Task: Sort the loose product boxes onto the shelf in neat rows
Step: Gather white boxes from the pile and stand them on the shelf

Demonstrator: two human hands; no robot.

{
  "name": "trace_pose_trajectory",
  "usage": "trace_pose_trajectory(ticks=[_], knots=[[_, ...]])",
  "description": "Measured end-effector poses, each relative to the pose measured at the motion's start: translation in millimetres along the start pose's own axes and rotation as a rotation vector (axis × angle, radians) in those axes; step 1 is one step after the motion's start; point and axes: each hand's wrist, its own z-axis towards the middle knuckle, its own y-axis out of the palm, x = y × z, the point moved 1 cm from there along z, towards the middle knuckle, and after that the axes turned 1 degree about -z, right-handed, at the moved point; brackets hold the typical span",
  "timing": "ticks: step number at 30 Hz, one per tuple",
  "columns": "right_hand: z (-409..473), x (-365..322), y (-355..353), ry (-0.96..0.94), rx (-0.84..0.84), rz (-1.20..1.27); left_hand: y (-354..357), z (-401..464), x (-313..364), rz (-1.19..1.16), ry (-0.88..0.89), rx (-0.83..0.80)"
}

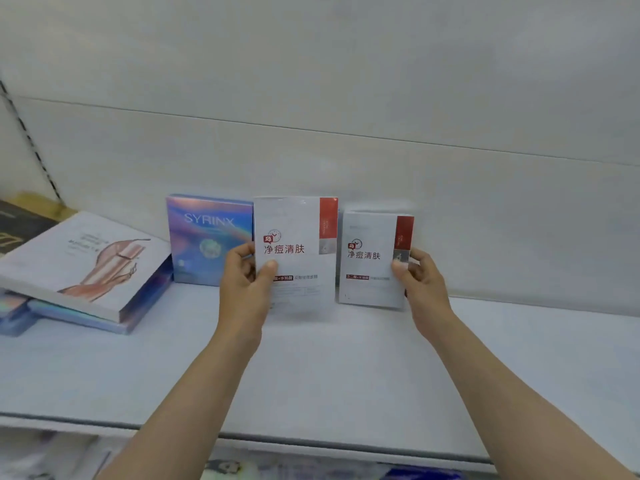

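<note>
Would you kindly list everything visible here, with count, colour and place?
White boxes: two, white with red corner, upright mid-shelf, one in each hand.
SYRINX box: one, iridescent blue, upright, left of the white boxes.
Flat box: one, pale with pink print, tilted on a pile at far left.
Blue boxes: at least two, iridescent, under the flat box.
Shelf: one, white.
Left hand: grips the nearer white box.
Right hand: grips the other white box.

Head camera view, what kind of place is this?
Probably a cosmetics shop aisle: a white display shelf, a slotted shelving upright, and retail skincare boxes like the SYRINX box.
</note>
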Motion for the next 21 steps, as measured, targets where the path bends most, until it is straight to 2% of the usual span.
trace_pose_trajectory(ticks=[4, 11, 14, 16, 19, 21], knots=[[15, 5, -3, -0.008, 0.017, -0.041, 11, -3, 1, -0.005, 0.011, 0.008], [16, 3, -8, 0.023, 0.16, -0.234, 34, -5, -4, -0.016, -0.004, -0.022], [4, -13, -8, -0.072, 0.275, -0.311, 43, -7, -6, -0.033, -0.027, -0.077], [-6, -33, -5, -0.15, 0.206, -0.238, 51, -6, -6, -0.042, -0.034, -0.127], [-13, -57, 3, -0.146, -0.083, -0.158, 64, -6, -8, -0.041, -0.025, -0.186], [-11, -62, 3, -0.119, -0.126, -0.152, 71, -6, -9, -0.027, -0.017, -0.228]])
